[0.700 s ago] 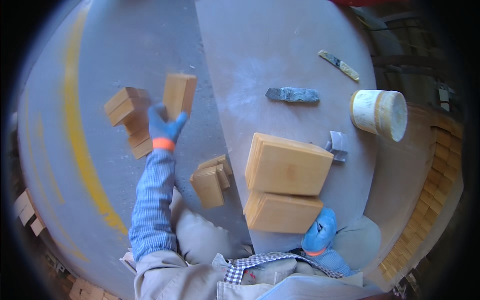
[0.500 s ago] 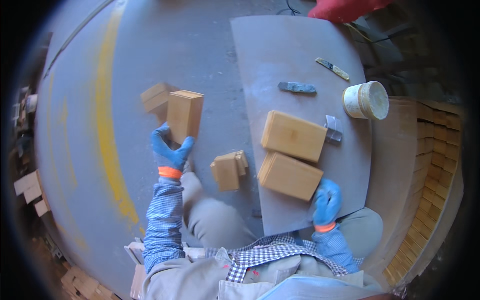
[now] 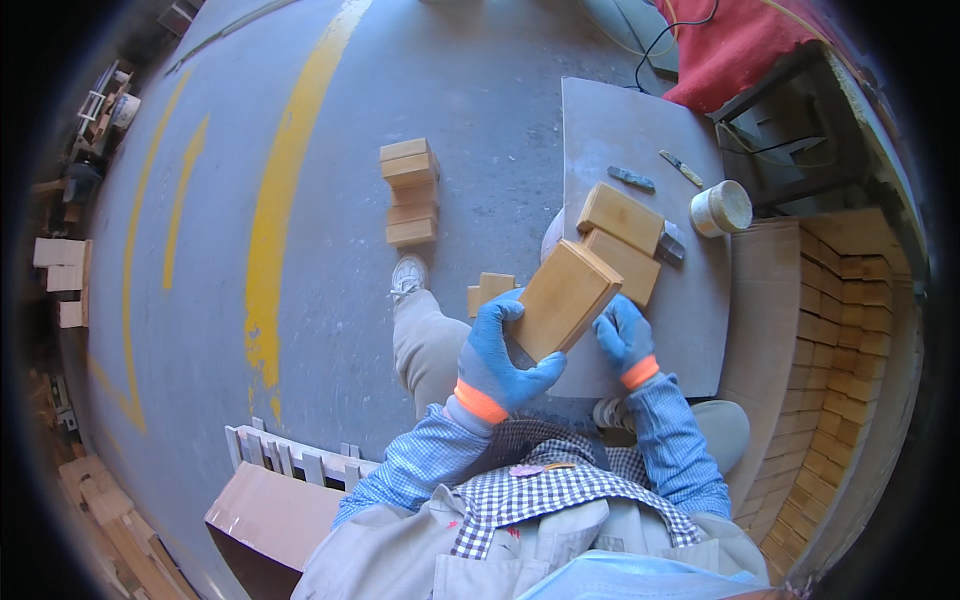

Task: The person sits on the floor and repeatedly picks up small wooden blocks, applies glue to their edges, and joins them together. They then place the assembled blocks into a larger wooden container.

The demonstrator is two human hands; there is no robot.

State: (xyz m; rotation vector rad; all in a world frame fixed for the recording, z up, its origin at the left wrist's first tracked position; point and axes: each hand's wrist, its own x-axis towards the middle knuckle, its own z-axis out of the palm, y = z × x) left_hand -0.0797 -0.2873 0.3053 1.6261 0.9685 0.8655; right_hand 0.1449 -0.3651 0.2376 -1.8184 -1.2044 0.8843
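Note:
My left hand (image 3: 498, 348), in a blue glove with an orange cuff, grips a flat wooden block (image 3: 566, 298) by its lower left edges, tilted up in front of my body. Close by the block's right side is my right hand (image 3: 626, 338), gloved alike, its fingers curled in; what they hold, if anything, is hidden. Two more wooden blocks lie behind on the board: an upper block (image 3: 622, 215) and a lower block (image 3: 628, 262) partly covered by the held one. Beside them sits a small grey bent piece (image 3: 672, 245).
The board (image 3: 690, 330) carries a whitish tub (image 3: 722, 208), a dark grey bar (image 3: 631, 180) and a knife-like tool (image 3: 681, 167). A block stack (image 3: 410, 195) and small wood pieces (image 3: 492, 288) are on the floor. At right stands a carton (image 3: 762, 280) of stacked blocks.
My left hand has brought a block from over the floor at left to in front of me. My right hand has risen beside it. The whole view has shifted.

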